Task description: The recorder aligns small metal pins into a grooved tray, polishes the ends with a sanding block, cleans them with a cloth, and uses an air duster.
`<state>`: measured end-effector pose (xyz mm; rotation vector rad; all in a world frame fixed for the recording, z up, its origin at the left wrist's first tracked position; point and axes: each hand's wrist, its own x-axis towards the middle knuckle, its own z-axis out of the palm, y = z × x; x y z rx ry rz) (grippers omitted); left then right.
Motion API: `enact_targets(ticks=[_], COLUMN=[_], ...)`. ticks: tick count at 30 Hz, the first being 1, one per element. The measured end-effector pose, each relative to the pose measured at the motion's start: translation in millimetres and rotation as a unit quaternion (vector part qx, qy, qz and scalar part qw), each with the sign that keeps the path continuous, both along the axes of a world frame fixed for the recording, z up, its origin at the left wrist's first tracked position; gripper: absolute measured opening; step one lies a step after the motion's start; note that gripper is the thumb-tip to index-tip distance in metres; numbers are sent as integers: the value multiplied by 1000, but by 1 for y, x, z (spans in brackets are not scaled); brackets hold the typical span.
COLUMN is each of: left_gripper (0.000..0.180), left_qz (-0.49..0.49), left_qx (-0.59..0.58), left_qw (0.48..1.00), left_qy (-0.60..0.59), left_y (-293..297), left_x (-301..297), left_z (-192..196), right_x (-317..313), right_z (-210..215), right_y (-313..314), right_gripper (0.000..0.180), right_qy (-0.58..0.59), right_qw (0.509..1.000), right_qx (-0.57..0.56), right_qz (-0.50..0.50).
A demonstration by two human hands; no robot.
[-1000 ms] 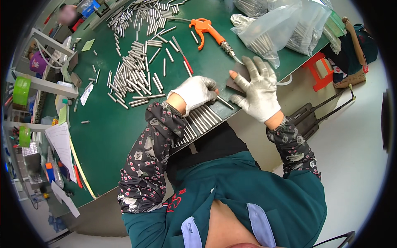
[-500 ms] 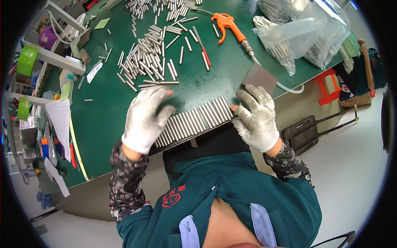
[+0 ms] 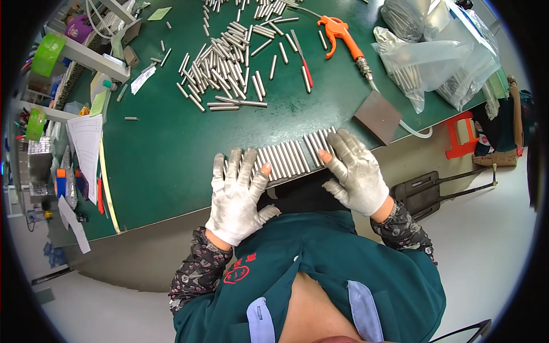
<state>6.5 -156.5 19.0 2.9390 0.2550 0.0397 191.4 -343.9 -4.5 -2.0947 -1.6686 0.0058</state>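
Observation:
Along the near edge of the green table lies a row of metal pins [image 3: 283,159], side by side, with a small gap toward its right part. My left hand [image 3: 237,197], in a white glove with a bare fingertip, rests with spread fingers over the row's left end and hides some pins there. At the right end, my right hand [image 3: 357,171], gloved the same way, lays its outstretched fingers against the last pins. Neither hand grips a pin. Beyond the row is a loose heap of similar pins [image 3: 220,68].
An orange air blow gun [image 3: 343,37] with a hose lies at the far right, near a dark square block [image 3: 377,117]. Clear plastic bags of pins [image 3: 423,63] sit behind it. A red-handled tool [image 3: 307,71] lies by the heap. Papers [image 3: 86,151] are at left.
My left hand has come down and right onto the row's left end, fingers spread. The gap in the row has appeared, and my right hand now touches the right end. The view has shifted slightly.

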Motion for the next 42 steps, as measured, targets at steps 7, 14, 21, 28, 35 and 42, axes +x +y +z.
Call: enact_targets(ticks=[7, 14, 21, 28, 35, 42], left_gripper=[94, 101, 97, 89, 68, 39], left_qz=[-7, 51, 87, 83, 65, 81], left_qx=[-6, 16, 17, -1, -38, 2], left_qw=[1000, 986, 988, 980, 988, 981], left_qy=[0, -159, -126, -182, -135, -175], left_y=[-10, 22, 36, 33, 40, 104], left_x=[15, -2, -24, -19, -1, 54], left_z=[0, -1, -8, -17, 10, 10], right_x=[0, -2, -3, -3, -4, -4], right_z=[1, -4, -5, -5, -1, -3], right_y=[-3, -3, 0, 2, 0, -1], right_gripper=[68, 71, 66, 64, 65, 66], right_qy=[24, 8, -17, -18, -1, -16], right_qw=[999, 998, 998, 998, 998, 998], right_qx=[20, 48, 38, 46, 46, 48], right_qz=[-25, -34, -46, -46, -46, -47])
